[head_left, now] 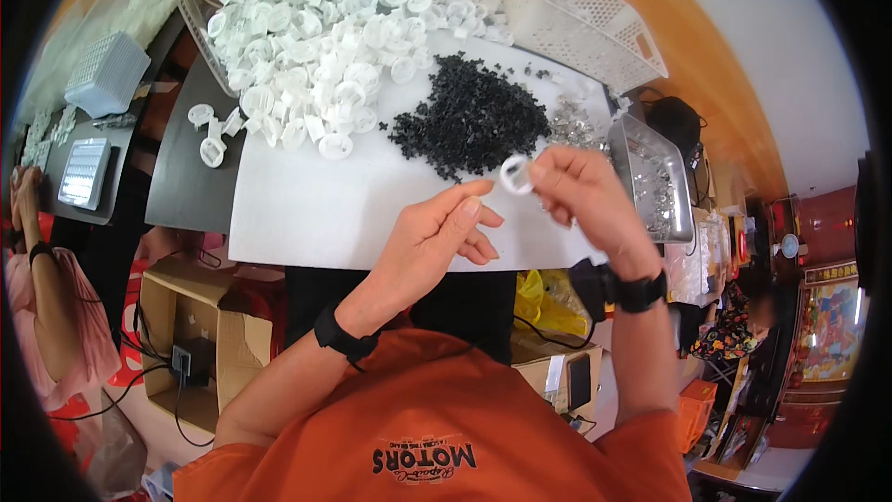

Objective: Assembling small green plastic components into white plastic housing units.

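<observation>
Between the thumb and fingers of my right hand (581, 191) is a white ring-shaped plastic part (516, 175), held over the white work surface (307, 214). My left hand (432, 232) is just left of it, thumb pressed toward the index finger and the other fingers curled. Whatever it may pinch is too small to make out. Beyond my hands lies a heap of small black plastic parts (474, 116). Behind and to the left rises a large pile of white round plastic parts (321, 46). Small metal pieces (576, 125) lie scattered right of the black heap.
A metal tray (683, 214) with small metal pieces stands at the right edge, below a white perforated basket (581, 23). A few white parts (212, 151) sit on the dark table at left. Another person's arm (42, 316) is at far left. Cardboard boxes (186, 302) stand below.
</observation>
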`<state>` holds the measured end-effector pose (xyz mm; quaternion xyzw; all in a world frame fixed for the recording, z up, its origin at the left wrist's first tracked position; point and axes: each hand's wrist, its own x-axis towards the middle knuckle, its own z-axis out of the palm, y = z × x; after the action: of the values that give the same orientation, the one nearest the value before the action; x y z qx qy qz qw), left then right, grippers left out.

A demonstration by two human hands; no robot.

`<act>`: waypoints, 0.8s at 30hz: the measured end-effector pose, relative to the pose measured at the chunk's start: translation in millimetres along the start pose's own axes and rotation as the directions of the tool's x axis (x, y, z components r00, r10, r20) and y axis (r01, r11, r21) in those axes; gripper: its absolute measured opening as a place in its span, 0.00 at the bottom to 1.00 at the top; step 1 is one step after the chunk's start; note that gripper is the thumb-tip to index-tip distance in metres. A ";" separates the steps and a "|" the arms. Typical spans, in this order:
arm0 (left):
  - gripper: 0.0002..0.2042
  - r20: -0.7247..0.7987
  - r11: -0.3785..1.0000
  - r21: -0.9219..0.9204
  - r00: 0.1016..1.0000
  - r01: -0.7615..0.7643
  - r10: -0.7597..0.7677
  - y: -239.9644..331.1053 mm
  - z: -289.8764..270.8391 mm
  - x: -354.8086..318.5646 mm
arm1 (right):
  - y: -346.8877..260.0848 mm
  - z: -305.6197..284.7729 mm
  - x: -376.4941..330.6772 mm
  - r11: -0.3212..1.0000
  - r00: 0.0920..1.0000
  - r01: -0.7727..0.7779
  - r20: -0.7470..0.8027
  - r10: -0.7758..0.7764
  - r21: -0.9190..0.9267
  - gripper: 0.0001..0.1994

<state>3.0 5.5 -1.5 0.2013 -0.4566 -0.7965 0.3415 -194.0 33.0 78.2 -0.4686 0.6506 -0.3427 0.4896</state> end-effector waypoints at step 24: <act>0.14 0.076 0.990 0.137 0.997 -0.026 0.015 -4.3 -3.8 -2.6 | -44.0 31.1 86.0 0.797 0.946 0.322 0.210 -0.247 -0.512 0.13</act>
<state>5.7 6.6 -7.2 0.1899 -0.5247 -0.7666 0.3178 -159.1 -62.2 81.9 -0.7014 0.6085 -0.1834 0.3228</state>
